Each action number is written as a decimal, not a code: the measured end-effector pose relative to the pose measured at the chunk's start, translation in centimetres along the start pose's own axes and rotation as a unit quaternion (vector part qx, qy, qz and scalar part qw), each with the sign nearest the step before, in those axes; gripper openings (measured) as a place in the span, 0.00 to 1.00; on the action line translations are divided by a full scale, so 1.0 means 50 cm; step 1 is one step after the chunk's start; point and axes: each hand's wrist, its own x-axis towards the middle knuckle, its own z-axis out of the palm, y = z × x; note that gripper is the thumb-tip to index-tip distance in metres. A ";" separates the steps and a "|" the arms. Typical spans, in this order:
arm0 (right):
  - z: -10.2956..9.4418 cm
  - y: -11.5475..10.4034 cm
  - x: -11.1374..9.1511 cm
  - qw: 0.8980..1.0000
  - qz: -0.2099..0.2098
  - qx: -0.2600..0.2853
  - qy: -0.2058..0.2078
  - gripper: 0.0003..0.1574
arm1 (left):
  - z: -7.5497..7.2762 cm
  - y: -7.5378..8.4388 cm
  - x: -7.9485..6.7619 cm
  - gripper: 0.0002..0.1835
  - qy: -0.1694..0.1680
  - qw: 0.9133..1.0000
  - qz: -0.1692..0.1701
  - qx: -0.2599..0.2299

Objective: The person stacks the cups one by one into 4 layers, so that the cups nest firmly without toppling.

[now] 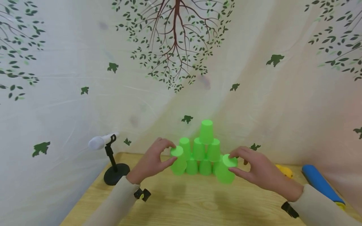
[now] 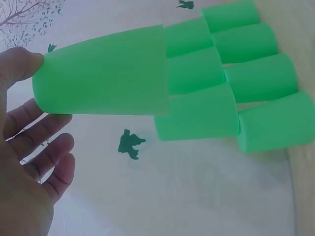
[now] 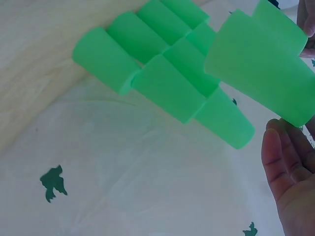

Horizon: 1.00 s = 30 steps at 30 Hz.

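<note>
A pyramid of upside-down green cups (image 1: 205, 147) stands at the back of the wooden table (image 1: 183, 204), with one cup (image 1: 206, 131) on top. My left hand (image 1: 173, 153) grips a green cup (image 1: 178, 164) at the pyramid's left end, thumb and fingers round its closed end. At the right end my right hand (image 1: 230, 161) grips another green cup (image 1: 225, 172), which is tilted. In the left wrist view the held cup (image 2: 103, 73) fills the front, with fingers (image 2: 47, 147) below it. The right wrist view shows the other held cup (image 3: 261, 73) above curled fingers (image 3: 283, 162).
A white microphone (image 1: 101, 142) on a black stand (image 1: 116, 175) is at the table's back left. A blue cylinder (image 1: 322, 183) and a yellow object (image 1: 284, 171) lie at the right. A curtain printed with trees (image 1: 175, 62) hangs close behind the cups.
</note>
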 end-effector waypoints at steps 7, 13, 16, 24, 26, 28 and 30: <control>-0.011 0.020 0.046 1.000 -0.008 -0.021 0.008 0.21 | -0.002 -0.011 0.041 0.16 0.023 1.000 -0.006 0.011; -0.016 0.032 0.096 0.999 -0.003 -0.043 0.026 0.19 | -0.002 -0.026 0.079 0.16 0.037 0.999 -0.023 0.021; -0.019 0.039 0.121 0.998 -0.006 -0.054 0.039 0.18 | -0.001 -0.035 0.096 0.16 0.042 0.998 -0.033 0.027; -0.024 0.060 0.188 0.996 0.008 -0.059 0.060 0.18 | 0.004 -0.058 0.140 0.16 0.044 0.997 -0.052 0.032; -0.026 0.062 0.207 0.996 0.009 -0.056 0.067 0.18 | 0.005 -0.061 0.151 0.16 0.048 0.997 -0.057 0.030; -0.029 0.064 0.225 0.996 0.009 -0.053 0.075 0.18 | 0.008 -0.064 0.161 0.16 0.049 0.996 -0.064 0.031; -0.031 0.066 0.242 0.995 0.010 -0.052 0.082 0.18 | 0.013 -0.067 0.171 0.16 0.046 0.996 -0.071 0.033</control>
